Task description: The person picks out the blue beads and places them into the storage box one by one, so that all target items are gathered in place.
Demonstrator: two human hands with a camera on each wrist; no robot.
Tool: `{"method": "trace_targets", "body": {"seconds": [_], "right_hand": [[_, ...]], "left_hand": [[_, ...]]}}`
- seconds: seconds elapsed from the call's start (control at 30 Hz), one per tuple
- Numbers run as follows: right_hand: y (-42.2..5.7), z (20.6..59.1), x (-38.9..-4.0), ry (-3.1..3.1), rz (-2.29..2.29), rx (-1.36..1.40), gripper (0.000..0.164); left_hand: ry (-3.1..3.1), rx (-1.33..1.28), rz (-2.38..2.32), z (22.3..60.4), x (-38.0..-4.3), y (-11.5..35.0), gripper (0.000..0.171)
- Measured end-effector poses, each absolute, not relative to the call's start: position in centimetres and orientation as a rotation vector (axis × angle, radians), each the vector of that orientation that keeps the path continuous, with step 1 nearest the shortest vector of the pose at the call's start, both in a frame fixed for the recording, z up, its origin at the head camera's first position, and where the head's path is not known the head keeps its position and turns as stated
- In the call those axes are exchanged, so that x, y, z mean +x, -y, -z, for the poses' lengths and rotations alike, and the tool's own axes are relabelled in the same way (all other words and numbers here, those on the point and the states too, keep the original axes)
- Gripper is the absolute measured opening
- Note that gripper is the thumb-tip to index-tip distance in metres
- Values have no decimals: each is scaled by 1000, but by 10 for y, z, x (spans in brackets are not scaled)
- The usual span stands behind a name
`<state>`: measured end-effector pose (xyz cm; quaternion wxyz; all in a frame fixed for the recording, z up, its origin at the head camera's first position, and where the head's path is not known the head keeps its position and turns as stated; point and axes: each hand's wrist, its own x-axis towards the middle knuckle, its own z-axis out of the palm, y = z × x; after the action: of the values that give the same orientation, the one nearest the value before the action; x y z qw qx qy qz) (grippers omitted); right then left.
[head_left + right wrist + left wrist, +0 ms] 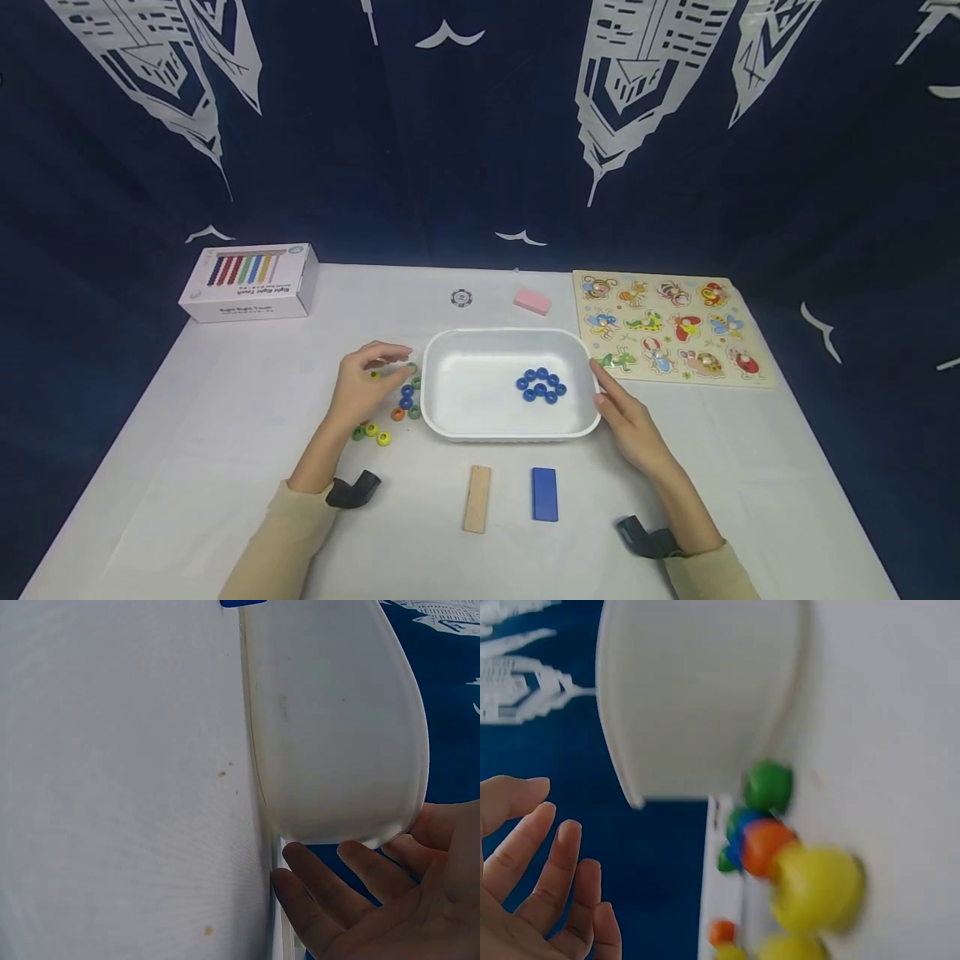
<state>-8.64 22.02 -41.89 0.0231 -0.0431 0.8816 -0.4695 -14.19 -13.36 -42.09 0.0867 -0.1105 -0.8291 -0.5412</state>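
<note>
Just left of the white tray (480, 354), my left hand (361, 385) hovers over loose wooden beads, its fingers loosely bent. Nothing shows between the fingers (559, 862) in the left wrist view. Green, blue, orange and yellow beads lie around and below it, such as a yellow bead (384, 438) and an orange bead (398, 413). My right hand (632, 427) rests at the tray's right end, fingertips right at the rim. A cluster of blue beads (541, 389) sits inside the tray, on its right half.
Nearer me lie a plain wooden block (477, 499) and a blue block (545, 494). Beyond the tray are a pink block (532, 301) and a round chip (461, 297). An insect puzzle board (675, 329) lies back right; a white box (251, 283) stands back left.
</note>
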Motion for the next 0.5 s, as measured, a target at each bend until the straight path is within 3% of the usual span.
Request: {"method": "trace_targets", "body": {"seconds": [0.17, 0.5], "right_hand": [[-221, 419, -87, -2722, 1463, -138, 46], [-235, 448, -98, -2709, 1465, -134, 46]], "left_hand": [[2516, -273, 1559, 449, -147, 149, 23], [2716, -210, 1563, 464, -150, 148, 26]]}}
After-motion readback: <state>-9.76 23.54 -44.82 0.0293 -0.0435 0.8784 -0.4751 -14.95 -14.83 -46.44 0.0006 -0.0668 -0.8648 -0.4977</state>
